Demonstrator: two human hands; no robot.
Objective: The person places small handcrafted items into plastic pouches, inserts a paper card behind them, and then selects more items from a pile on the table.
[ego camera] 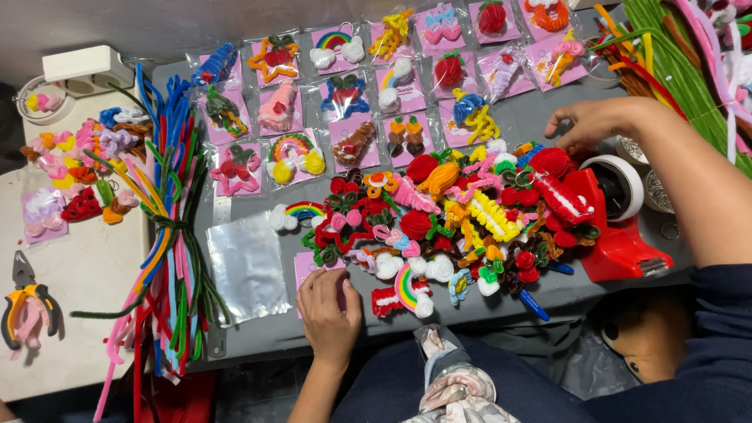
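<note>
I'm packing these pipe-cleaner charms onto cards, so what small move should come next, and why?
Probably draw the right hand back with one charm from the pile of pipe-cleaner charms and set it on the pink card. The left hand already presses that bare card flat beside an empty clear bag, while the right reaches over the pile's far edge; whether it holds anything yet I cannot tell.

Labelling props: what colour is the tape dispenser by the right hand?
Red, with a white tape roll; the tape dispenser shows best in the head view.

A flat pink backing card lies beside the heaped pipe-cleaner charms.
</note>
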